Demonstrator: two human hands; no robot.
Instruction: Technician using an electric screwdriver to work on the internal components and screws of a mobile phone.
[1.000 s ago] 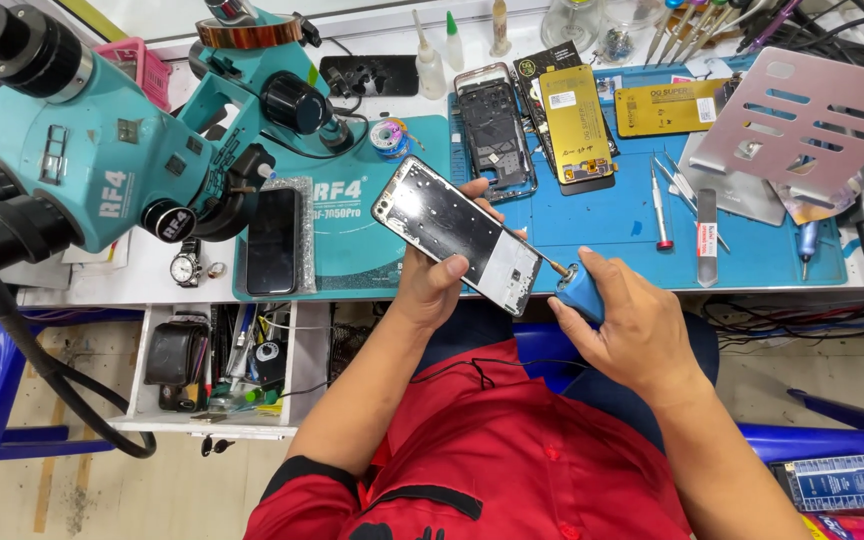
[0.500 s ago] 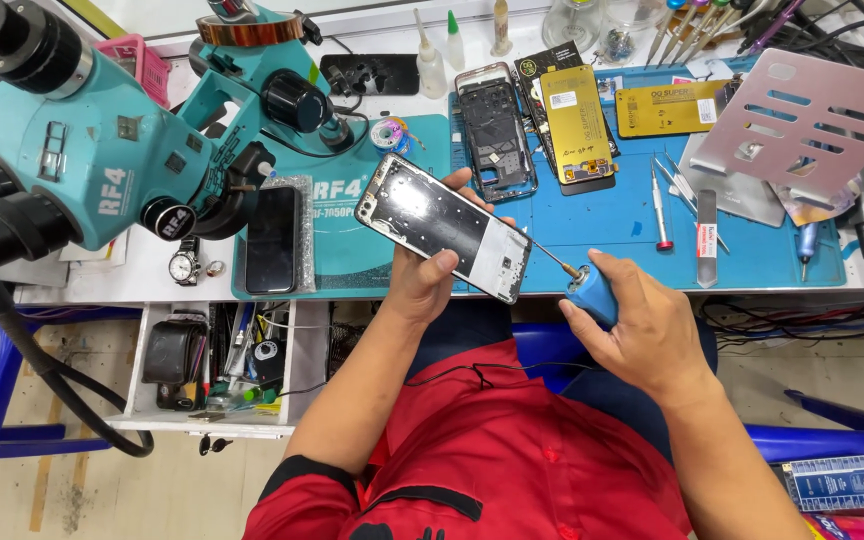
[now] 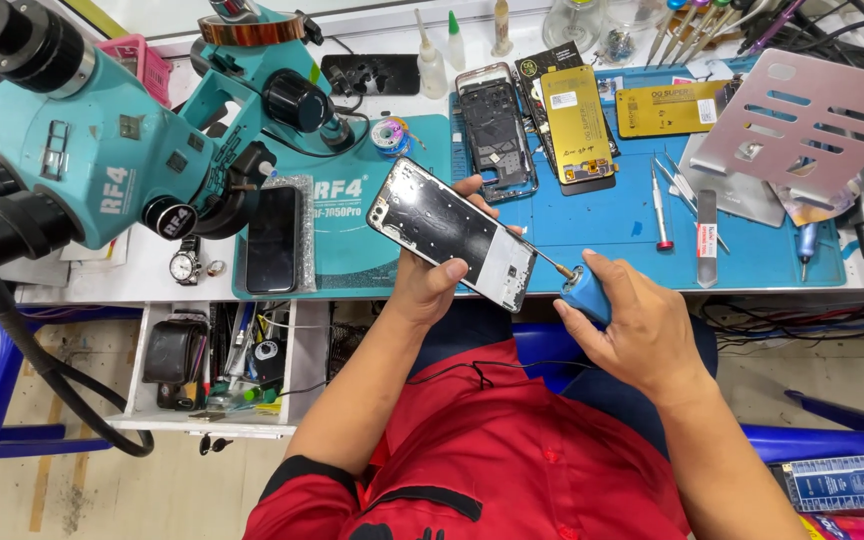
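My left hand (image 3: 439,283) grips an opened phone body (image 3: 450,231), black inside with a silver frame, tilted above the near edge of the bench. My right hand (image 3: 640,325) holds a blue-handled screwdriver (image 3: 582,292). Its thin metal tip touches the phone's lower right end. Both hands hover over my red shirt, just in front of the blue work mat (image 3: 642,225).
A teal microscope (image 3: 112,150) fills the left. A black phone (image 3: 273,238) lies on a teal mat (image 3: 352,225). A phone frame (image 3: 497,130), yellow packages (image 3: 574,122), a red-tipped screwdriver (image 3: 659,205), tweezers and a perforated metal stand (image 3: 802,120) are on the bench. An open drawer (image 3: 212,360) sits below.
The phone has tilted and shifted slightly left in my left hand. My right hand with the screwdriver has moved up to the phone's lower end.
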